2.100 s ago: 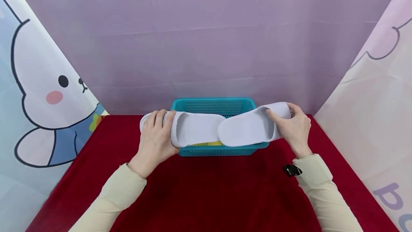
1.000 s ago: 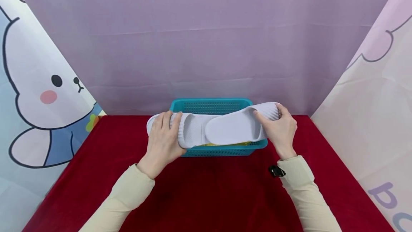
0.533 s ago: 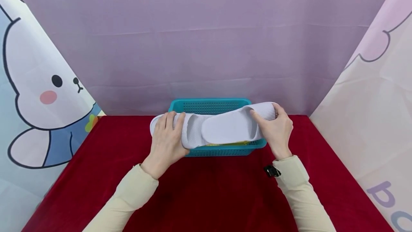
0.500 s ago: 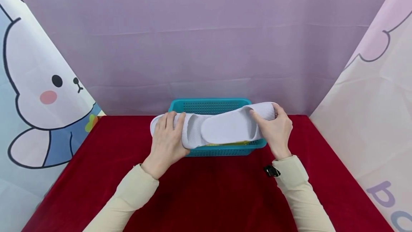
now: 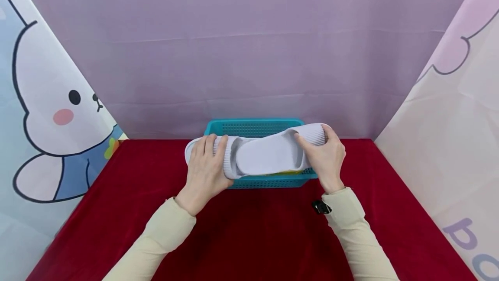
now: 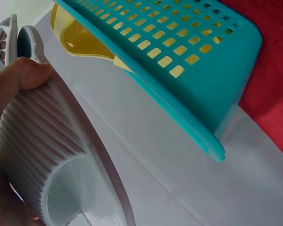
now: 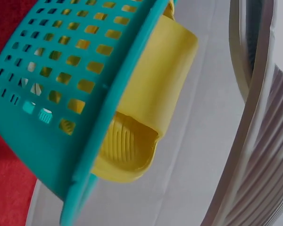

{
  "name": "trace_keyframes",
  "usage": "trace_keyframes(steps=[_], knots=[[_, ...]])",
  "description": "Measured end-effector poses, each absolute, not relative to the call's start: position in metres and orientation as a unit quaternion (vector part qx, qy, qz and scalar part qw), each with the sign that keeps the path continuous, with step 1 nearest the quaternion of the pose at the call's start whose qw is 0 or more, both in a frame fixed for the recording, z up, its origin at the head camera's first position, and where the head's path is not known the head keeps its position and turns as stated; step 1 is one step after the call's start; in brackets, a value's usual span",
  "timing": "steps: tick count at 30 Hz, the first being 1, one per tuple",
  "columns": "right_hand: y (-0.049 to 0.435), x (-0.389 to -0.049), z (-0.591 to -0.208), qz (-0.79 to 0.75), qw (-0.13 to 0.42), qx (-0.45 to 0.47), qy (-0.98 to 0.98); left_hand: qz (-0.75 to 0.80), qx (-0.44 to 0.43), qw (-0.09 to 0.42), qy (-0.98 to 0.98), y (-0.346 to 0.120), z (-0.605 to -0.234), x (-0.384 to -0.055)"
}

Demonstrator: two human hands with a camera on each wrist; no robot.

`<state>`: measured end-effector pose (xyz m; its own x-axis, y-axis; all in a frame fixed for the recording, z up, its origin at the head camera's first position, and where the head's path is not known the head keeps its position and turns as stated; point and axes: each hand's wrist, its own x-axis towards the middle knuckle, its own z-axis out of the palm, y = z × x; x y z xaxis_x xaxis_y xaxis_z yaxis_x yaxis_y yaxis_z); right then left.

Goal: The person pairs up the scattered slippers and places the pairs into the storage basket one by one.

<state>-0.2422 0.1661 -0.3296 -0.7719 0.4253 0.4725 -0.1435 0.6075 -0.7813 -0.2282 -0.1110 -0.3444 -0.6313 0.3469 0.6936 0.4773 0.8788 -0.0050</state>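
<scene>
My left hand grips a white slipper by its ribbed strap, fingers over the top. The right hand pinches a second white slipper, its thumb inside the strap opening. One end of the second slipper reaches into the opening of the first. Both are held above a teal basket. In the left wrist view my thumb presses the ribbed slipper. A slipper's edge fills the right of the right wrist view, where my hand is not visible.
Inside the basket lies yellow footwear, seen as a yellow slipper near its rim. The basket stands on a red cloth, against a lilac backdrop. Printed panels flank both sides.
The two hands have drawn closer together. The right slipper has moved left, from overlapping the left slipper's end to sitting inside its strap opening.
</scene>
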Motion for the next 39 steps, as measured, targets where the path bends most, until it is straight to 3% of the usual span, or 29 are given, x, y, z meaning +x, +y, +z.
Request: trace_keyframes(steps=[17, 39], knots=[[0.148, -0.242, -0.330, 0.424, 0.342, -0.063, -0.837, -0.080, -0.228, 0.349, -0.906, -0.100, -0.345, -0.229], [0.138, -0.237, -0.339, 0.429, 0.313, -0.049, -0.846, -0.073, -0.216, 0.333, -0.915, -0.097, -0.350, -0.228]])
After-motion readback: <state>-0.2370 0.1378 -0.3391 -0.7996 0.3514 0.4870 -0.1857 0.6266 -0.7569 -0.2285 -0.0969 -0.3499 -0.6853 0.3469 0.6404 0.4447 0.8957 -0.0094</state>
